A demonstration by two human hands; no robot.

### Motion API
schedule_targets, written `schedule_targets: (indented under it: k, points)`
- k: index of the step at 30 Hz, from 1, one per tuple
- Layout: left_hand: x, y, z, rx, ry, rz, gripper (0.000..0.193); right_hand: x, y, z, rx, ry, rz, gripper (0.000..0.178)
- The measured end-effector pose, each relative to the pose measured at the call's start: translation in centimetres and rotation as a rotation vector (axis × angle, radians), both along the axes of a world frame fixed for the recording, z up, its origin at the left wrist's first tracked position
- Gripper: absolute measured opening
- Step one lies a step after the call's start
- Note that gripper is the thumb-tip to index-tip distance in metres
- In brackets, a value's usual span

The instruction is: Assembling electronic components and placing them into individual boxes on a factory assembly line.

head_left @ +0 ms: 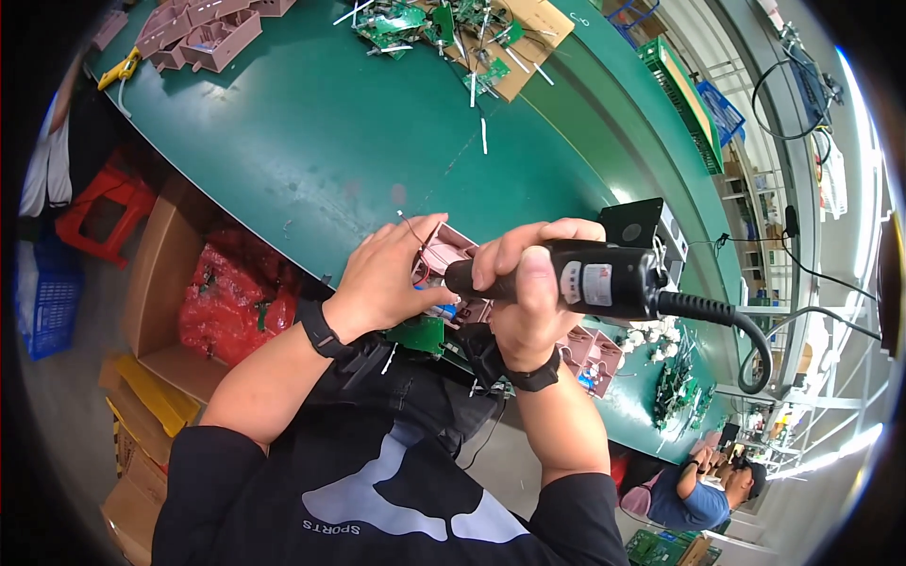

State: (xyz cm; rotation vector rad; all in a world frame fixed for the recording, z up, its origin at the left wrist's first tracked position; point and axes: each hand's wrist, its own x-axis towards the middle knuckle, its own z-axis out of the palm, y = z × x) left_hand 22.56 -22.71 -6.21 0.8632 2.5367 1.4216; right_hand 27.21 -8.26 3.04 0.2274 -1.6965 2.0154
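My right hand [528, 302] is wrapped round a black corded electric screwdriver [604, 278]. Its front end points left, down toward a pinkish plastic housing [445, 250] at the near table edge. My left hand [377, 278] grips that housing from the left, fingers along its far side and thumb near the tool's front end. Thin wires stick up out of the housing beside the fingers. The screwdriver's tip and much of the housing's inside are hidden by my hands. A green circuit board [417, 335] lies just below my left thumb.
More pinkish housings [222, 42] sit at the far left, near a yellow-handled tool [120, 71]. Circuit boards [396, 26] are heaped at the back on cardboard [543, 42]. A black box [634, 224] and another housing [593, 357] stand right. A carton [156, 283] holds red bags. One co-worker [694, 495] sits lower right.
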Motion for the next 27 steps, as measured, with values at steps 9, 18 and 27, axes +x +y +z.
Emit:
schedule_targets:
  k: [9, 18, 27]
  points:
    - [-0.1, 0.3, 0.0, -0.010, -0.051, -0.006, 0.097, 0.2, 0.4, 0.3, 0.065, 0.050, 0.014, 0.033]
    - [0.1, -0.2, -0.4, -0.006, -0.022, -0.013, 0.098, 0.3, -0.6, -0.3, 0.057, -0.029, -0.038, 0.032]
    - [-0.7, 0.2, 0.6, -0.053, -0.034, -0.100, 0.097, -0.1, -0.7, -0.1, -0.021, -0.044, -0.094, 0.034]
